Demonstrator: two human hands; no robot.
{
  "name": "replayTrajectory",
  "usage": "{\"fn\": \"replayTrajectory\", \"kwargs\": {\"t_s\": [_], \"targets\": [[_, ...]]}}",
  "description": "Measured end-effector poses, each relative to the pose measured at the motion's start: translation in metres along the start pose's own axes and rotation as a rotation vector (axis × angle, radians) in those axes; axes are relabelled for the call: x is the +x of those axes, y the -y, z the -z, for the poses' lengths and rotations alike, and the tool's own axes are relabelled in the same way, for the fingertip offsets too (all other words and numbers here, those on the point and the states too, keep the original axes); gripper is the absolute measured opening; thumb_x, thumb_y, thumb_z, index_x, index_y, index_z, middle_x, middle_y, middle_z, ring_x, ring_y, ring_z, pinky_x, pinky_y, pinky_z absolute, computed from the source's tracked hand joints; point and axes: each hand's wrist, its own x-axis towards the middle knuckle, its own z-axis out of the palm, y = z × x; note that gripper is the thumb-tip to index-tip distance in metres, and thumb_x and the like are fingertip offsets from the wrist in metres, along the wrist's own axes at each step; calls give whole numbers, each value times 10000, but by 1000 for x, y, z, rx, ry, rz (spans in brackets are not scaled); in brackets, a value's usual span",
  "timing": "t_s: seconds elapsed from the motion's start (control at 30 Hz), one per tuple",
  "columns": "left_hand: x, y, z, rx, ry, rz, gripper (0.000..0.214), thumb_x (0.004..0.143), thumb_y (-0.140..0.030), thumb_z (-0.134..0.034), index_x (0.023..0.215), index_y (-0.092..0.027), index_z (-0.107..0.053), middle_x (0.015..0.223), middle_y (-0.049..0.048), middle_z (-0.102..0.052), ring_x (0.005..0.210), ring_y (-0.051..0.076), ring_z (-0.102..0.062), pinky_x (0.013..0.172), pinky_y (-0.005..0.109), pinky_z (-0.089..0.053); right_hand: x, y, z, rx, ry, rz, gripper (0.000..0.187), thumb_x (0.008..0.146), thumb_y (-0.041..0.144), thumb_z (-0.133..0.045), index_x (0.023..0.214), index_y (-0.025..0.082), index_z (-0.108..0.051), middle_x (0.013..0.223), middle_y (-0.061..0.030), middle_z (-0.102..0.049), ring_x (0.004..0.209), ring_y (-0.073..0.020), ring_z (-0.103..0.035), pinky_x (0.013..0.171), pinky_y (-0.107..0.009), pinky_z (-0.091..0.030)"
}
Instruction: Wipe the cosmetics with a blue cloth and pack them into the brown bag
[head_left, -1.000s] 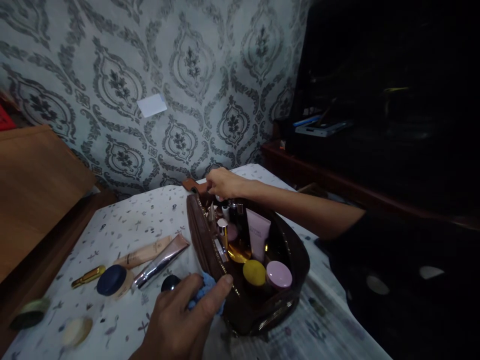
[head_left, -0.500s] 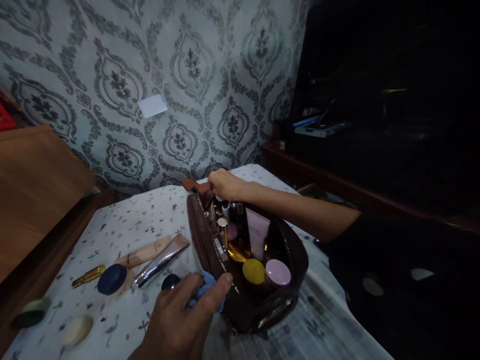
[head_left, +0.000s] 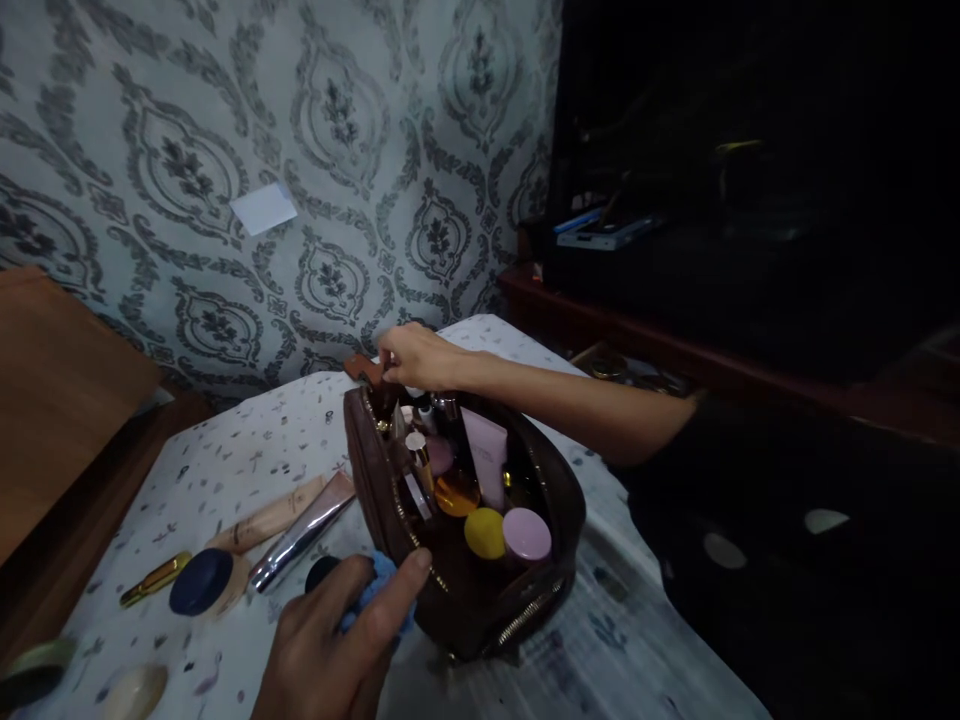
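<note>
A dark brown makeup bag (head_left: 377, 495) stands unzipped, with its mouth up. At its far end my right hand (head_left: 420, 357) is closed on the brown leather tab (head_left: 363, 371). My left hand (head_left: 334, 625) is closed around a crumpled blue cloth (head_left: 381, 590), its index fingertip close to the bag's near rim. Beside those fingers shows a dark round lid (head_left: 322, 571), partly hidden. Inside the bag are a pink tube (head_left: 486, 455), a pink-lidded jar (head_left: 526, 534), a yellow round lid (head_left: 485, 533), an amber round item (head_left: 457, 492) and a gold-and-white bottle (head_left: 418, 458).
Left of the bag lie a silvery-pink tube (head_left: 304, 530), a beige tube (head_left: 270, 515), a navy-lidded jar (head_left: 204, 582) and a gold tube (head_left: 155, 580). Two round items, one pale (head_left: 136, 692), one greenish (head_left: 36, 672), sit near the left. A patterned wall (head_left: 341, 180) rises behind.
The whole scene has shifted left in view as the camera turned. My right hand remains at the tab, with more of the tab showing. My left hand still holds the blue cloth by the bag.
</note>
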Motion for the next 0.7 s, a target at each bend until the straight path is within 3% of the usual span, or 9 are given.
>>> {"fn": "replayTrajectory", "kwargs": {"t_s": [0.3, 0.47, 0.6, 0.7], "targets": [[-13, 0, 0, 139, 29, 43, 500, 1013, -192, -416, 1478, -356, -504, 1116, 70, -717, 951, 154, -717, 760, 203, -551, -36, 0, 13, 187, -154, 125, 169, 846, 175, -667, 1007, 146, -708, 891, -40, -689, 770, -159, -574, 660, -256, -354], [-18, 2, 2, 171, 21, 56, 510, 1004, -175, -435, 1473, -361, -508, 1168, 74, -702, 1010, 171, -687, 738, 214, -547, -56, 2, 20, 229, -172, 165, 158, 853, 164, -671, 1006, 141, -702, 920, -36, -679, 813, -148, -570, 683, -242, -354], [-5, 0, 11, 80, 91, -4, 568, 991, -107, -434, 1515, -325, -443, 1166, 85, -677, 977, 149, -688, 773, 221, -546, -78, 5, 31, 237, -197, 96, 211, 889, 184, -642, 1086, 130, -696, 970, -32, -690, 899, -164, -610, 743, -240, -392], [9, -3, 17, 10, 126, -41, 530, 985, -76, -424, 1479, -261, -481, 1034, 73, -663, 882, 125, -670, 702, 191, -516, -103, 11, 39, 244, -174, 18, 248, 921, 230, -603, 1130, 132, -692, 971, -9, -708, 941, -165, -640, 796, -243, -425]]}}
